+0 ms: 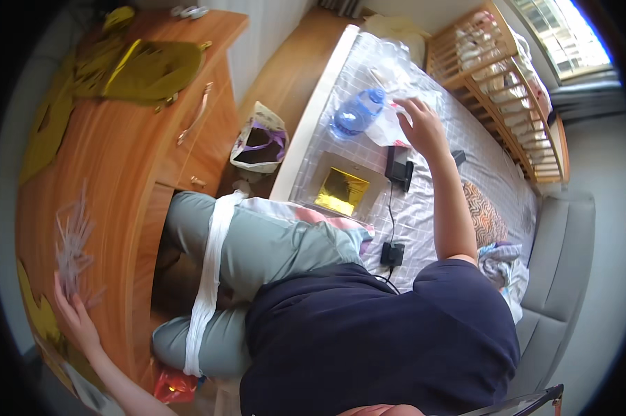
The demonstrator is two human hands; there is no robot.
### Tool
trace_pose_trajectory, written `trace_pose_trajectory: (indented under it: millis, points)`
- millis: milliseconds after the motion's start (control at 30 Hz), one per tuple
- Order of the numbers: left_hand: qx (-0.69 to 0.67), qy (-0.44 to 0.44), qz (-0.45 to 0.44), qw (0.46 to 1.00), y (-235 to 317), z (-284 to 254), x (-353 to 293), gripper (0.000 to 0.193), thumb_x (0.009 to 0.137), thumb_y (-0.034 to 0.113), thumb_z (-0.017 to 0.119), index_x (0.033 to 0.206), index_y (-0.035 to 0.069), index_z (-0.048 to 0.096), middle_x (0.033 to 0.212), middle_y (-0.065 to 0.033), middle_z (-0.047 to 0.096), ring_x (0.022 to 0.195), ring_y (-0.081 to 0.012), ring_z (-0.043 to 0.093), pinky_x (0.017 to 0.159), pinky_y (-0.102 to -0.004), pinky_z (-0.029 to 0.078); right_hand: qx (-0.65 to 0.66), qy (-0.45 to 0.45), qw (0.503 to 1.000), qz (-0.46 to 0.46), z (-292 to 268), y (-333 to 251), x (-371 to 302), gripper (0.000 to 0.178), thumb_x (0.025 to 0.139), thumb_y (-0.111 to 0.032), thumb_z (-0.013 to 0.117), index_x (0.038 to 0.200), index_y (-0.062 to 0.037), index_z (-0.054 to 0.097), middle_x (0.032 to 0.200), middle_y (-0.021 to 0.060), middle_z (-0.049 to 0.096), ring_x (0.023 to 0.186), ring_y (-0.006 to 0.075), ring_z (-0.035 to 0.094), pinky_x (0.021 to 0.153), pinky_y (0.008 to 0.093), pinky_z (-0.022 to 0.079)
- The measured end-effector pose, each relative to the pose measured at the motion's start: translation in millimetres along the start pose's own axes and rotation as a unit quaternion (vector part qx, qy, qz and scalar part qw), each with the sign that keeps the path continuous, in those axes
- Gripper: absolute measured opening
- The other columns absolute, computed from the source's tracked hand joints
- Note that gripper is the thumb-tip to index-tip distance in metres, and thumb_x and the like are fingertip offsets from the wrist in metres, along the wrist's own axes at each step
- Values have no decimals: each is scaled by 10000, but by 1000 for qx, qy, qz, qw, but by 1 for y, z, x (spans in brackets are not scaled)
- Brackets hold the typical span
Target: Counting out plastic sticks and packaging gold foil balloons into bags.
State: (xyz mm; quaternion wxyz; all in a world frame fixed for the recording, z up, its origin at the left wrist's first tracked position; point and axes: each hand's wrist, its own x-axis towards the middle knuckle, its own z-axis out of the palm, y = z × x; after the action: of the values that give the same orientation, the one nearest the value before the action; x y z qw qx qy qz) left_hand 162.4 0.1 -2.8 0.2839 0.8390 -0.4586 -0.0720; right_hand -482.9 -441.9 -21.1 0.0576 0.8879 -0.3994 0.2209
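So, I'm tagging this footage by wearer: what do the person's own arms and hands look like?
Both are human: the left grip and right grip show no gloves, and no watch or bracelet shows. Both forearms are bare. The right sleeve is short, plain dark navy; the left sleeve is out of view.

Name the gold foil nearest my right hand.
The small gold foil rectangle on the checked bed; the other foil pieces lie on the brown wooden desk.
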Motion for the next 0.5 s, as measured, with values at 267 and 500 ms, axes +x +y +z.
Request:
trace_pose_trajectory:
  millis: [267,500]
  points:
    - [-2,16,36,999,-31,-4,-15,634,1065,439,378,1542,30,293,1585,-160,328,1434,-330,373,1080,-417,437,184,-265,930,179,131,91,-154,191,857,-111,656,1019,-29,714,999,167,704,951,359,665,864,409,533]
    - [8,24,51,998,-33,-5,-6,788,1023,576,391,1541,-6,278,1585,-177,323,1464,-339,314,1189,-456,247,337,-356,814,312,205,91,-159,299,895,-271,721,1090,-46,696,992,112,724,901,247,684,804,377,532]
